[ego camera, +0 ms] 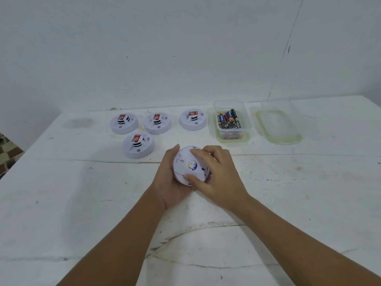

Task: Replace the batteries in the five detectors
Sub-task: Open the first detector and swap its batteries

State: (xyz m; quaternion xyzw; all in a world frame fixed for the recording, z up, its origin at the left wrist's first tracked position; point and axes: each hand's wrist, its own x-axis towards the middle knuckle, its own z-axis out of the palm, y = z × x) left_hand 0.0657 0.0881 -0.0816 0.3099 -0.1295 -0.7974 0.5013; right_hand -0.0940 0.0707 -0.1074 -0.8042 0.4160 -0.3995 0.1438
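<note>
Detector [188, 165] held underside up, just nearer me than the battery box [232, 120]. Left hand [169, 182] cups its rim; right hand [216, 176] fingers pinch the backplate. I judge it light, rigid, smooth plastic: grip the rim, twist.

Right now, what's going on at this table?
A person holds one white detector underside up, cradled in the left hand while the right hand grips its back. Four other detectors sit face up behind. An open tub of batteries stands beside its lid.
</note>
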